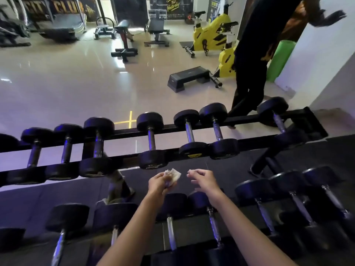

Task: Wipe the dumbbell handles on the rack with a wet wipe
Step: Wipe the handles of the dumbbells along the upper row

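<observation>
Far left, the upper tier of the rack (124, 132) carries three dumbbells set close together. Their steel handles (66, 150) are bare, and neither of my hands is on them. Next along sits a lone dumbbell (151, 139). Just below its near head is my left hand (158, 184), fingers curled tight round the wet wipe (173, 175). The wipe is bunched up, with a crumpled corner poking out past my knuckles. It touches no handle and hangs in the air between the upper tier and the lower one.

Just beside it, across a small gap, is my right hand (203, 179), fingers loosely bent toward the wipe. Something pale shows at the fingertips (189, 171). I cannot tell whether that is a scrap of wipe pinched there or nothing at all.

I judge this to be the readying step, with the wipe being sorted out between both hands rather than used. The next move calls for opening the wipe enough to wrap, reaching to a handle, closing round the steel between the heads, and rubbing along its length.

Further right a pair of dumbbells (218, 129) waits on the upper tier. A person in black (247, 73) stands beyond the rack's right end.
</observation>
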